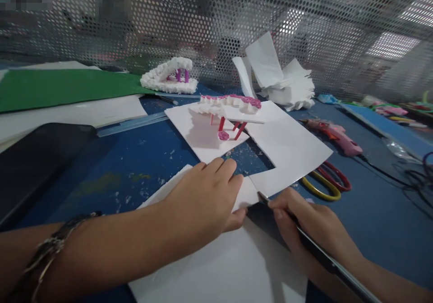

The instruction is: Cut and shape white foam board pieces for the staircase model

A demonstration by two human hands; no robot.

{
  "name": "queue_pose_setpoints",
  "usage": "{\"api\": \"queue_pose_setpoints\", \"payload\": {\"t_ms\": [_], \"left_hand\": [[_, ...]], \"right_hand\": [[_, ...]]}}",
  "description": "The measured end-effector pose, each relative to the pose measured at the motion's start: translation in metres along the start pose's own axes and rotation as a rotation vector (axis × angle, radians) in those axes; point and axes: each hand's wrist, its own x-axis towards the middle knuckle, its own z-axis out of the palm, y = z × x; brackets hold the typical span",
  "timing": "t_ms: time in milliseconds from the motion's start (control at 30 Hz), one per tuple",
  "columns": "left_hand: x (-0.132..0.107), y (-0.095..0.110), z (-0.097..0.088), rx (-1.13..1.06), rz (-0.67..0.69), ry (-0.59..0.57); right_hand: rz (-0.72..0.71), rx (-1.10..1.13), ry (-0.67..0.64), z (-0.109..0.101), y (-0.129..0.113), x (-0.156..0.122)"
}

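the left hand lies flat and spread, palm down, on a large white foam sheet at the near edge of the counter. its grip is open and pins the sheet rather than holding it. a metal bracelet sits on that wrist.

the right hand has its grip closed around a slim dark metal craft knife, held like a pen. the knife's long axis runs from the lower right up towards the left, and its tip meets the sheet's far edge just beside the left thumb. so the sheet lies left of and below the right hand. the left hand is the nearer one, being on it already, and its thumb is close to the blade.

just beyond the tip lies a second white foam sheet with a square notch cut out. on it stands a small white foam model on red posts with pink trim.

the counter is blue, scuffed and flecked with white crumbs. to the right lie scissors with yellow and red handles and a pink glue gun. to the left are a flat black slab, a clear blue ruler and a green sheet. further back are a white heart-shaped foam model and a heap of white paper scraps. a perforated metal screen closes off the back.
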Motion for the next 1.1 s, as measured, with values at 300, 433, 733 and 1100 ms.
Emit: {"api": "queue_pose_setpoints", "payload": {"t_ms": [300, 433, 733, 1100], "left_hand": [[0.001, -0.001, 0.001, 0.001, -0.001, 0.017], [0.001, -0.001, 0.001, 0.007, 0.005, 0.025], [-0.002, -0.005, 0.0, -0.053, -0.011, 0.01], [-0.005, -0.01, -0.003, -0.56, -0.18, 0.052]], "right_hand": [[-0.052, 0.035, -0.009, -0.001, 0.002, 0.001], [-0.058, 0.044, -0.021, -0.002, 0.002, -0.001], [0.121, 0.167, 0.19, -0.008, 0.011, -0.008], [-0.241, 0.134, -0.183, -0.028, 0.052, 0.03]]}}
